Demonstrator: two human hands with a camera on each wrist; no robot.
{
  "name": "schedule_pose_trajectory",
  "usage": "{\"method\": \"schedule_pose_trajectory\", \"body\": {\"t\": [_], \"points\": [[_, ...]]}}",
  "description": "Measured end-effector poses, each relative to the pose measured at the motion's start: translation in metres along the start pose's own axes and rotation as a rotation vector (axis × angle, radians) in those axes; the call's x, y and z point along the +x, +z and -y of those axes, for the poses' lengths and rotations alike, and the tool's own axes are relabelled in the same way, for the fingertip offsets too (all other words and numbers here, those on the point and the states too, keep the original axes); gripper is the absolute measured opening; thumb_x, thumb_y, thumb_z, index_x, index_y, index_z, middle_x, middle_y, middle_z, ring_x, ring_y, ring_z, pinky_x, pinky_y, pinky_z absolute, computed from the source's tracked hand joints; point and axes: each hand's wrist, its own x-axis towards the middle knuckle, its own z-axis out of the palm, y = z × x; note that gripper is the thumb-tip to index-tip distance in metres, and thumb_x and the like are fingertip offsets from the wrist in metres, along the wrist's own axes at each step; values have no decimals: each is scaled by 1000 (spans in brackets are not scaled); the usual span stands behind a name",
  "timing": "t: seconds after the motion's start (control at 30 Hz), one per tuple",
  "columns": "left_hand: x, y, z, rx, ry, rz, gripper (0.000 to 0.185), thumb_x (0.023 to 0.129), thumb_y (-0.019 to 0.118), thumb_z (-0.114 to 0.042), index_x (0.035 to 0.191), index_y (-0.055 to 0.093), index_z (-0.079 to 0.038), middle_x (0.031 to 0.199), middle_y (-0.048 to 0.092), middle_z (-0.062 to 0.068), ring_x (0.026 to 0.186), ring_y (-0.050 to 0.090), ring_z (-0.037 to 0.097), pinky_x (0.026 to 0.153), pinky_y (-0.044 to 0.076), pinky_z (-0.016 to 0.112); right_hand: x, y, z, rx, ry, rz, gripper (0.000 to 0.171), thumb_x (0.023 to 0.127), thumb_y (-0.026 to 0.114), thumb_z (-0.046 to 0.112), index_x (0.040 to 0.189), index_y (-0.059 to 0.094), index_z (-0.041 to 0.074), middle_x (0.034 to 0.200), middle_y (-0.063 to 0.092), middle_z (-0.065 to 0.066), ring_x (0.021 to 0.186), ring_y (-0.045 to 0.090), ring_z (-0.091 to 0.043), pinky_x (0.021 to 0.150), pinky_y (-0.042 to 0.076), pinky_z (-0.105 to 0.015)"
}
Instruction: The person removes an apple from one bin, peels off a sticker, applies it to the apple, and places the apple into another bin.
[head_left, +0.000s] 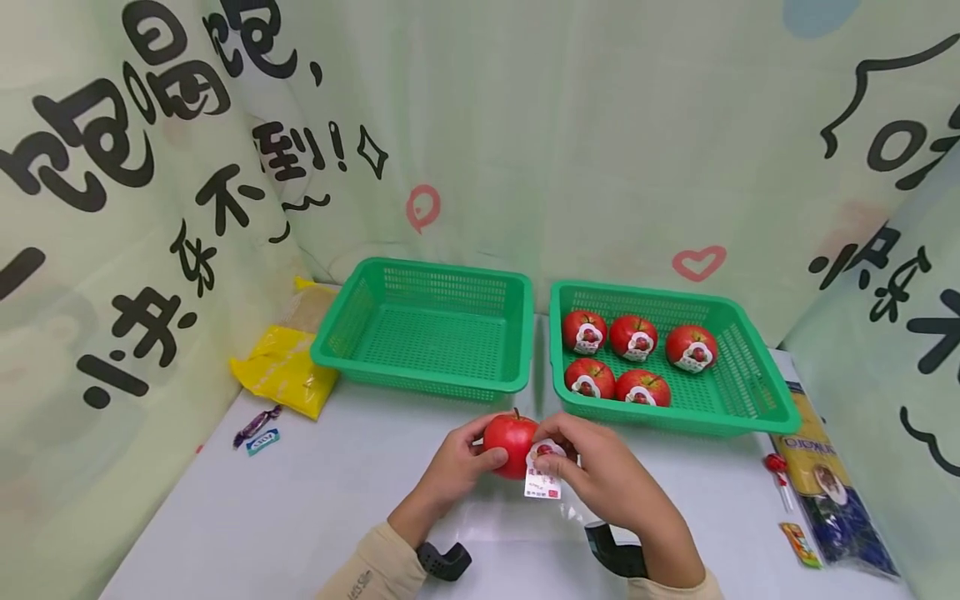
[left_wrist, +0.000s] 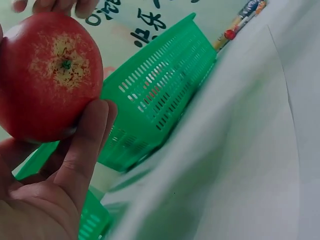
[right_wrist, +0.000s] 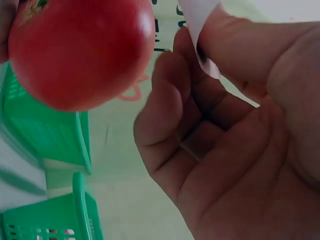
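Note:
My left hand (head_left: pixel 459 462) grips a red apple (head_left: pixel 510 444) above the table, its stem pointing up. In the left wrist view the underside of the apple (left_wrist: pixel 55 80) faces the camera, with fingers curled round it. Beside the apple, my right hand (head_left: pixel 592 458) pinches a white label (head_left: pixel 543 483) with a printed apple picture and text. The right wrist view shows the label (right_wrist: pixel 202 25) between thumb and fingers, curved, with a gap between it and the apple (right_wrist: pixel 82 55). Whether its upper edge touches the apple elsewhere I cannot tell.
A green basket (head_left: pixel 431 385) stands at the back left. Another green basket (head_left: pixel 738 417) at the back right holds several apples (head_left: pixel 692 347) with labels. Yellow bag (head_left: pixel 288 367) and wrapped candies (head_left: pixel 262 442) lie left; a lollipop (head_left: pixel 777 467), snack packet (head_left: pixel 801 545) and blue-gold bag (head_left: pixel 836 492) lie right.

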Motion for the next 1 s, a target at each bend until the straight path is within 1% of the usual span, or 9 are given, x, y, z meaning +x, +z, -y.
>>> {"method": "schedule_pose_trajectory", "body": {"t": [0.07,0.17,0.37,0.5,0.63,0.8,0.87,1.0], "points": [[-1,2,1,-8,-11,-2,81,90,82,-51,152,56,-4,146,61,23,108,71,21,90,62,26,4,2,1,-4,3,5,24,91,82,15,108,69,24,89,61,17,77,53,-3,68,51,-21],[-2,3,1,-28,-21,1,83,88,84,-51,151,56,-5,145,61,23,107,72,20,89,62,26,8,6,3,-11,8,-15,22,91,82,15,107,68,21,87,60,15,76,51,-2,66,49,-21],[-4,4,1,-30,-2,-5,89,84,85,-55,152,56,-5,143,62,24,104,72,17,87,62,25,15,10,3,-18,13,-53,21,91,82,15,105,67,19,84,58,14,73,48,-1,63,47,-21],[-3,3,1,-10,-6,-24,84,87,86,-50,151,57,-5,143,62,24,103,71,17,85,61,23,17,11,1,-19,13,-47,20,91,82,15,104,68,19,82,57,14,71,47,-1,62,46,-21],[-2,3,1,0,0,-25,80,89,86,-44,151,56,-3,141,62,25,102,71,17,84,60,22,17,12,0,-17,13,-47,21,90,83,14,105,68,18,85,60,13,72,47,0,63,46,-21],[-1,3,2,-1,-7,-22,81,88,86,-46,151,57,-3,141,62,26,101,71,16,85,60,22,17,15,-1,-51,7,-61,24,89,83,12,107,68,16,90,64,12,76,50,-1,66,49,-21],[-1,2,3,6,-10,-25,82,88,85,-48,151,57,-4,140,63,25,101,71,16,85,60,22,17,16,-1,-69,14,-67,25,89,84,11,108,67,16,89,63,11,76,50,-1,66,49,-22],[-1,2,2,19,-13,-34,83,88,84,-51,152,56,-7,140,63,25,101,70,15,84,59,22,19,18,1,-76,56,-84,29,88,85,11,110,67,14,84,61,10,74,51,-2,64,49,-21]]}}
